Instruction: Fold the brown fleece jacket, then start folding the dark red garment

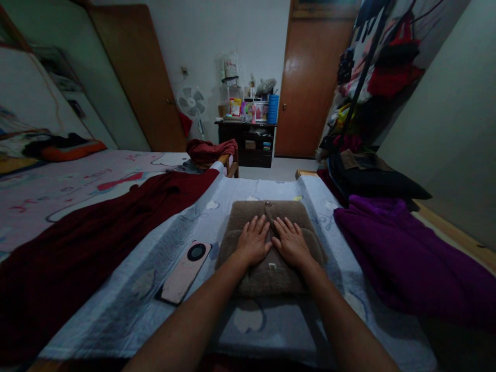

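Note:
A brown, fleecy garment (267, 284) lies folded into a squarish bundle on the pale blue bedsheet (248, 330). A button shows at its far edge and a small light tag near its front. My left hand (253, 240) rests flat on the left half of the bundle, fingers stretched forward. On the right half lies my right hand (290, 240), palm down with fingers spread. The two thumbs point towards each other over the middle strip. To the left of the bundle is a pink phone (184, 276) with a round black camera ring, lying face down.
A dark red cloth (96, 232) runs along the left side. Purple clothing (406, 258) and a dark folded pile (375, 175) lie on the right. Beyond the bed stand a dark cabinet (246, 144), a white fan (191, 102) and a wooden door (310, 88).

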Demonstrator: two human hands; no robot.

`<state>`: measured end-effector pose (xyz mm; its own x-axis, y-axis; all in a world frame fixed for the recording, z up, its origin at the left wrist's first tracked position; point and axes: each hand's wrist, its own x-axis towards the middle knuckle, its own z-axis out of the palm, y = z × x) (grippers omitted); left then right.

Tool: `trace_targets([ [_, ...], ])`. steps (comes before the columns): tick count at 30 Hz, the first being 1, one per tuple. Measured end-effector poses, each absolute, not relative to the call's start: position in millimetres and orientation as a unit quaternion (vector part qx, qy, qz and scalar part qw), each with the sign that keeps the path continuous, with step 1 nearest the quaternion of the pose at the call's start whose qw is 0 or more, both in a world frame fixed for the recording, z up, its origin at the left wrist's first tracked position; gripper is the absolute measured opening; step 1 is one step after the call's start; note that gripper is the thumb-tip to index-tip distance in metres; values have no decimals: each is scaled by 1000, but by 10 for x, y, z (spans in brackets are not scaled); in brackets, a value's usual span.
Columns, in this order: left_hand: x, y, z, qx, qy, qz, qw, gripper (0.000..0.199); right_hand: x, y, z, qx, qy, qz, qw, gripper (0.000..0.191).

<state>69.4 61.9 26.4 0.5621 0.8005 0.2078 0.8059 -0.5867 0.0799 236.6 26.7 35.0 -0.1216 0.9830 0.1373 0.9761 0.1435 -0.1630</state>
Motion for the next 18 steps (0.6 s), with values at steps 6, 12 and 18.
trace_targets([
  [6, 698, 600, 204, -879, -461, -123, 20, 66, 2339, 258, 323, -660, -743, 5, 111, 59],
  [12, 691, 589, 247, -876, -460, -144, -23, 64, 2340, 230, 321, -652, -745, 0, 143, 57],
  [18, 520, 609, 452, -852, -462, -219, -115, 64, 2512, 270, 361, -654, -714, 1, 249, 51],
])
